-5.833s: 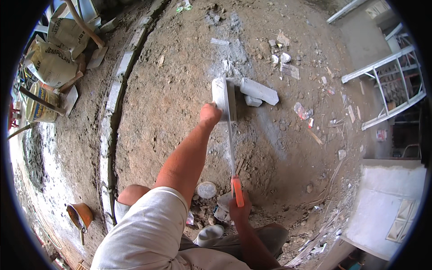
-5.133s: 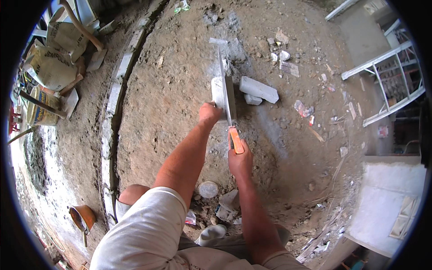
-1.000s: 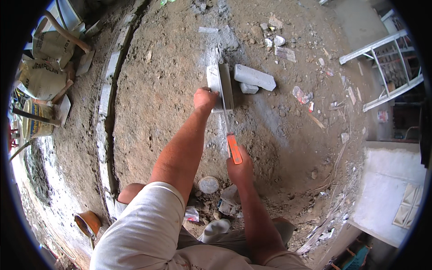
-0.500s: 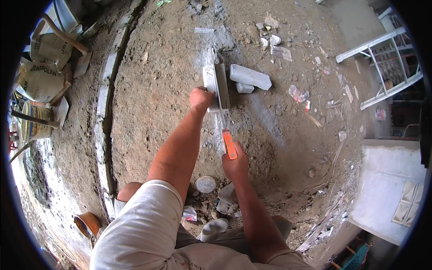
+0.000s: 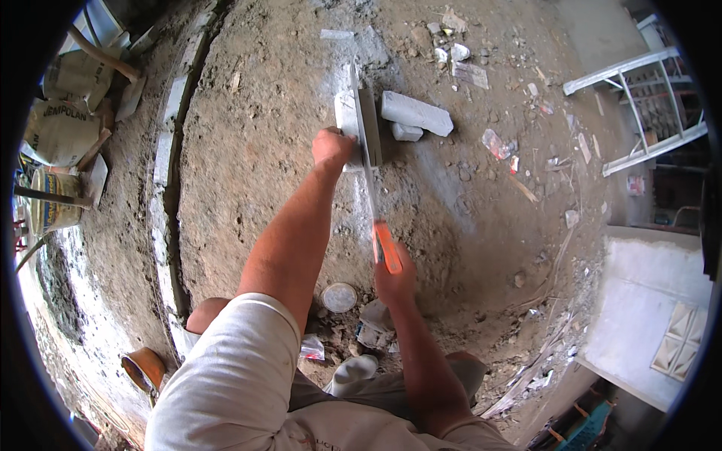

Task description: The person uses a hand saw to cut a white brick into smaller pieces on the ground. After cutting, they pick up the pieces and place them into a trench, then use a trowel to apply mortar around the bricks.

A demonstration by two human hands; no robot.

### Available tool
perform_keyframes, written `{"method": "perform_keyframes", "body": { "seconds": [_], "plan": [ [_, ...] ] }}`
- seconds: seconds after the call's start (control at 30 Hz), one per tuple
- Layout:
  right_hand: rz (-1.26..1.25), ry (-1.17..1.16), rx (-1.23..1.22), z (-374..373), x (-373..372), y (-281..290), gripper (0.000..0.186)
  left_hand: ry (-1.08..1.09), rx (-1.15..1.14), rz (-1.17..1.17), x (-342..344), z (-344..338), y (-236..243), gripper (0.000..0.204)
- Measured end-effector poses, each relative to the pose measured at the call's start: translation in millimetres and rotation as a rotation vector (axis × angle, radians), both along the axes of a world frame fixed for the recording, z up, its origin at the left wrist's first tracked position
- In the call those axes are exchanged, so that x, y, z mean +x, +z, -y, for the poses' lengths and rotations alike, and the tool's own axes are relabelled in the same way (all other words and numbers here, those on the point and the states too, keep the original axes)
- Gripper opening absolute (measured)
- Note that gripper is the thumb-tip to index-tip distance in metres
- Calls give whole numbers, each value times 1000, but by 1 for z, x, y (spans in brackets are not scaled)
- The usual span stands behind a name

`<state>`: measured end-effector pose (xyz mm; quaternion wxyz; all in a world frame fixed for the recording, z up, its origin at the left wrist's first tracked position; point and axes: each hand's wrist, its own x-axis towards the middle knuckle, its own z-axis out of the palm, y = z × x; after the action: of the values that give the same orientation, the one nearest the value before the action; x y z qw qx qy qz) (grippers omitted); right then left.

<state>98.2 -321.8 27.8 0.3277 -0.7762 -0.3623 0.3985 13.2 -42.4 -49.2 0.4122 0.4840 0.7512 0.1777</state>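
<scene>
A handsaw [image 5: 388, 251] with an orange handle is in my right hand [image 5: 395, 278], the fingers wrapped round its grip. Its long thin blade points away from me and lies along a pale block [image 5: 346, 113] on the ground. My left hand [image 5: 333, 146] grips the near left part of that block, close beside the blade. To the right of the blade shows a greyer, shaded face [image 5: 370, 124]; whether it belongs to the same block I cannot tell. Just right of it lie a longer white block [image 5: 416, 113] and a small white piece [image 5: 407, 131].
Pale dust and rubble [image 5: 460, 52] lie on the dirt floor. A row of blocks [image 5: 164, 161] edges a groove at left, with sacks [image 5: 60, 131] and a bucket [image 5: 56, 199] beyond. At right stands a metal ladder [image 5: 654, 154]. A round lid [image 5: 339, 298] lies near my feet.
My right hand has drawn the saw back toward me a little along the block. My left hand keeps its hold on the block. The whole view has shifted slightly.
</scene>
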Motion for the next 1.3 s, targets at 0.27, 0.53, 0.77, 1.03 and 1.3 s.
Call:
{"method": "perform_keyframes", "body": {
  "seconds": [0.27, 0.53, 0.77, 1.03, 1.3],
  "plan": [
    [253, 182, 64, 92, 0, 7, 29, -19, 0, -17, -1, 3, 14, 43],
    [375, 157, 205, 68, -4, -1, 22, -42, -2, -50, 0, -7, -4, 42],
    [197, 134, 175, 20, 10, -12, 16, 5, 107, 14, -8, -1, -6, 42],
    [408, 221, 126, 97, 3, -1, 32, 19, 48, 54, -2, -3, -3, 39],
    [165, 155, -46, -55, 1, 32, 16, 74, 92, 40, -1, 5, 1, 41]
  ]
}}
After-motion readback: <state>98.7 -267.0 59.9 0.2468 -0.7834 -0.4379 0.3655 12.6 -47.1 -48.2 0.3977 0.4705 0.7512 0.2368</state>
